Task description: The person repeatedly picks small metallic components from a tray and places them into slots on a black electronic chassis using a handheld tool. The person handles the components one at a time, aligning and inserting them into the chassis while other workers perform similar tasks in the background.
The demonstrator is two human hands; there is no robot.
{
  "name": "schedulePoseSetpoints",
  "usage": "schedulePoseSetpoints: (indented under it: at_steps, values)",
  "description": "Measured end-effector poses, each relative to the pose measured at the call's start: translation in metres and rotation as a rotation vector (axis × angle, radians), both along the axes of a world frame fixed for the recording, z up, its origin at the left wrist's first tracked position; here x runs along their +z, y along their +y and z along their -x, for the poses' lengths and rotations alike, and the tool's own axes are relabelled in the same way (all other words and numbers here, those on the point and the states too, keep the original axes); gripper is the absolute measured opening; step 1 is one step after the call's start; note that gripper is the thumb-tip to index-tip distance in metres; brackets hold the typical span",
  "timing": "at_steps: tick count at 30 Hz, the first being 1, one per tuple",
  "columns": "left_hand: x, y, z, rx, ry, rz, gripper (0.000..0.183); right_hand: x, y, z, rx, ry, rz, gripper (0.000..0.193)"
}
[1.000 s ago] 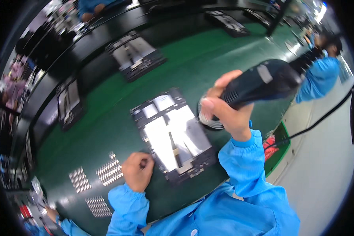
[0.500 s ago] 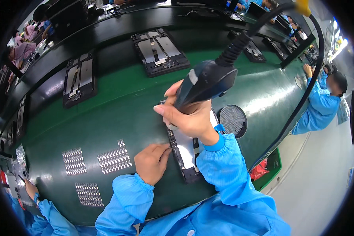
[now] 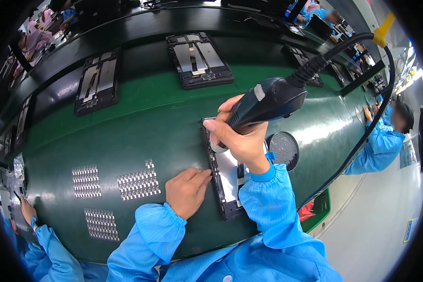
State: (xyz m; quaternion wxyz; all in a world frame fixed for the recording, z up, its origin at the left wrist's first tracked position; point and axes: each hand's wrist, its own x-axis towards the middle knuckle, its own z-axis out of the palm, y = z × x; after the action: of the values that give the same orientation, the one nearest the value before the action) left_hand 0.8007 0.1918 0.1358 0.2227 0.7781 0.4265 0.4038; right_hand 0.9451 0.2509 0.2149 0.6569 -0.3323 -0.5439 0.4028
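- Fingers [image 3: 231,102] of the right hand [image 3: 246,146]: above the far half of the tablet [image 3: 228,178], which lies beneath them and runs on toward the near side.
- Tablet: flat on the green table [image 3: 174,124], casing uncovered, silver panels showing; long axis near to far, far end leaning slightly left; right part hidden by the right hand and sleeve.
- Nearer hand: both close; right over the tablet, left beside its left long edge.
- Right grip: thumb and fingers wrapped around a black corded tool [image 3: 268,101], its cable end up to the far right, its pale tip end down over the tablet; contact of tip and tablet, cannot tell.
- Left hand [image 3: 188,191]: fingers bent, tips bunched at the tablet's left edge, apparently touching; anything pinched between them, cannot tell.
- Dish [image 3: 284,149]: round, grey, gridded; just right of the tablet.
- Small parts, left of the left hand: right block [image 3: 138,182], left block [image 3: 86,182], near block [image 3: 101,225], all in rows.
- Spare tablets, far side: one far left [image 3: 96,84], one far middle [image 3: 199,61].
- Bin [image 3: 328,207]: green, red item inside; right, beyond the table edge.
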Motion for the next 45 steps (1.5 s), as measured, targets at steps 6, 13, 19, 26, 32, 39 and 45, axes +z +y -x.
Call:
schedulePoseSetpoints:
  at_steps: [6, 13, 19, 26, 32, 39, 45]
  values:
    - [0.003, -0.002, -0.002, 0.010, -0.129, 0.139, 0.013, 0.001, -0.003, 0.006, 0.015, -0.081, 0.026, 0.029]
    - [0.000, 0.002, 0.004, 0.031, -0.415, 0.415, 0.011, -0.006, -0.005, 0.010, 0.025, -0.115, -0.025, 0.030]
    - [-0.004, 0.002, 0.005, 0.031, -0.557, 0.523, 0.012, 0.005, -0.007, 0.007, -0.039, -0.042, -0.026, 0.032]
    - [0.001, 0.001, 0.014, -0.034, -0.386, 0.351, 0.017, 0.018, -0.042, -0.049, -0.182, -0.002, -0.164, 0.034]
    - [0.034, -0.056, -0.017, -0.402, 0.268, -0.157, 0.042, 0.011, -0.071, -0.085, -0.229, 0.097, -0.118, 0.038]
    - [0.032, 0.006, -0.005, -0.637, 0.448, -0.308, 0.051, 0.002, -0.074, -0.083, -0.139, 0.036, -0.091, 0.038]
    - [0.044, 0.097, -0.021, -0.752, 0.465, -0.411, 0.050, -0.005, -0.082, -0.073, -0.014, 0.060, -0.019, 0.039]
